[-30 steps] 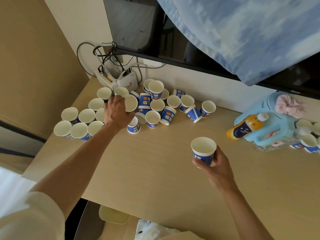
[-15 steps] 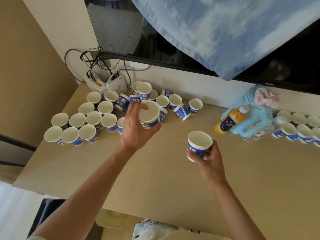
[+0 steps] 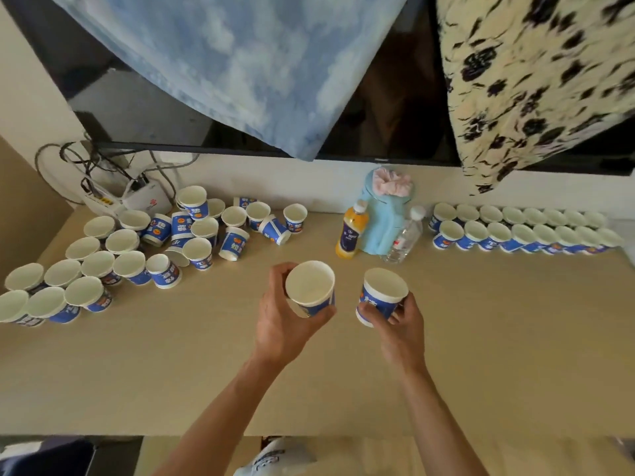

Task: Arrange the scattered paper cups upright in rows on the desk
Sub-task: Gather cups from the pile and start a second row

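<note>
- Over the middle of the tabletop [image 3: 206, 365], two paper cups were held side by side, near each other but not touching.
- The left hand [image 3: 281, 324] was closed in a grip around the first cup [image 3: 311, 290]. Thumb and fingers were curled round its blue wall, and its open mouth was turned up towards the camera.
- The right hand [image 3: 400, 324] was closed in a grip on the second cup [image 3: 383, 297], which was pinched low down near its base and slightly tilted.
- At the left end of the tabletop, a cluster of upright cups [image 3: 96, 266] was packed rim to rim in rough rows.
- Behind that cluster, nearer the wall, a loose heap of cups [image 3: 201, 250] was left. Some stood upright, several were tipped on their sides, and one was perched on top of others.
- Along the far right, two neat rows of cups [image 3: 522, 235] were lined up upright close to the wall.
- Between the heap and the rows, an orange bottle [image 3: 352, 231] and a clear bottle [image 3: 403, 238] were set just beside a pale blue jug [image 3: 378, 221], which was topped with a pink cloth [image 3: 391, 182].
- At the far left corner, a white box [image 3: 144, 201] was tangled with cables.
- Above the tabletop, a dark screen [image 3: 395, 108] was partly draped with a blue cloth [image 3: 240, 63] and a flowered cloth [image 3: 536, 80].
</note>
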Tool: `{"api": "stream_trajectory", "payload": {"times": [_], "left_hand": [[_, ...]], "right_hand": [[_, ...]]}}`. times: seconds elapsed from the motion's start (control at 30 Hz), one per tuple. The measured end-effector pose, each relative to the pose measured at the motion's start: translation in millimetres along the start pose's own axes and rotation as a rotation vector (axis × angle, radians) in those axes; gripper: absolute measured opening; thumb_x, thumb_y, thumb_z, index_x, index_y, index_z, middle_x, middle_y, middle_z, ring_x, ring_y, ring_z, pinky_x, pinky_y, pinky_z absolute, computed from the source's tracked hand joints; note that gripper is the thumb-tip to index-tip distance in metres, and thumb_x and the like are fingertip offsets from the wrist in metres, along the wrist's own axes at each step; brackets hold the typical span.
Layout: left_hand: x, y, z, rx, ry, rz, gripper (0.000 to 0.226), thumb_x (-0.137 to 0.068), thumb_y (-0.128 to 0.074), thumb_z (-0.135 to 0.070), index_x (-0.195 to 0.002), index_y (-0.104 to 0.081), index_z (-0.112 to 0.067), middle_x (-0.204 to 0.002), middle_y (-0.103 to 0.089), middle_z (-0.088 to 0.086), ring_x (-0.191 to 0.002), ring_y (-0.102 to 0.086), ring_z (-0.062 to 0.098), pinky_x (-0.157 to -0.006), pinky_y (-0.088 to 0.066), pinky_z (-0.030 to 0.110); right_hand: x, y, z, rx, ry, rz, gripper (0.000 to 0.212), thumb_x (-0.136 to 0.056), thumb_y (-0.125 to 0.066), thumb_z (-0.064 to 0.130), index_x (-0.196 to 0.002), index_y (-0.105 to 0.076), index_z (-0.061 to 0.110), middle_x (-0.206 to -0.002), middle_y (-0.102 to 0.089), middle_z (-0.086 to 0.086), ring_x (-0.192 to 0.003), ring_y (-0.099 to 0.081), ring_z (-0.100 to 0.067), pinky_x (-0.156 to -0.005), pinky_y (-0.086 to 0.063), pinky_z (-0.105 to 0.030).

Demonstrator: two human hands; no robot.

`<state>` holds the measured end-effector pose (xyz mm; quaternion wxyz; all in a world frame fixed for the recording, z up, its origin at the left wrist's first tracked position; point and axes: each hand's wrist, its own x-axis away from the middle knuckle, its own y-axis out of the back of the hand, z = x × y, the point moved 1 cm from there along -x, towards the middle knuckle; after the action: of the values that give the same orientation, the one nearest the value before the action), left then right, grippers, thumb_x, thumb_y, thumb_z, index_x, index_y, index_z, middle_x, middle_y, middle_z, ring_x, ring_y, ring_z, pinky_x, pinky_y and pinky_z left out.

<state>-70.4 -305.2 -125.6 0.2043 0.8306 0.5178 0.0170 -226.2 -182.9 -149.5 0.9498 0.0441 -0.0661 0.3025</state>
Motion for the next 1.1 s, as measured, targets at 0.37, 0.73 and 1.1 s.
{"api": "stream_trajectory", "payload": {"times": [0.37, 0.73, 1.1], "left_hand": [[86, -171, -96, 0.140, -0.014, 0.172, 0.073, -0.057, -0.081, -0.055, -0.119, -0.054, -0.028, -0.107, -0.065, -0.021, -0.096, -0.062, 0.004, -0.079, -0.053, 0.030], [106, -304, -139, 0.193, -0.035, 0.374, 0.064, -0.065, -0.084, -0.038, -0.122, -0.056, -0.031, -0.111, -0.065, -0.019, -0.103, -0.062, 0.003, -0.079, -0.048, 0.011], [37, -393, -121, 0.214, 0.147, 0.281, 0.069, -0.062, -0.088, -0.039, -0.122, -0.056, -0.029, -0.113, -0.066, -0.014, -0.095, -0.062, -0.002, -0.073, -0.047, 0.007]], "right_hand": [[25, 207, 6, -0.149, 0.061, -0.273, 0.065, -0.066, -0.090, 0.011, -0.122, -0.058, 0.020, -0.118, -0.070, 0.003, -0.106, -0.069, -0.013, -0.083, -0.056, -0.022], [25, 335, -8, -0.197, 0.014, -0.496, 0.063, -0.064, -0.087, 0.017, -0.121, -0.060, 0.024, -0.117, -0.070, 0.006, -0.103, -0.069, -0.008, -0.092, -0.055, -0.032], [-85, 395, -26, -0.061, -0.082, -0.387, 0.070, -0.053, -0.087, 0.026, -0.118, -0.061, 0.028, -0.113, -0.071, 0.008, -0.103, -0.070, -0.012, -0.084, -0.058, -0.027]]}}
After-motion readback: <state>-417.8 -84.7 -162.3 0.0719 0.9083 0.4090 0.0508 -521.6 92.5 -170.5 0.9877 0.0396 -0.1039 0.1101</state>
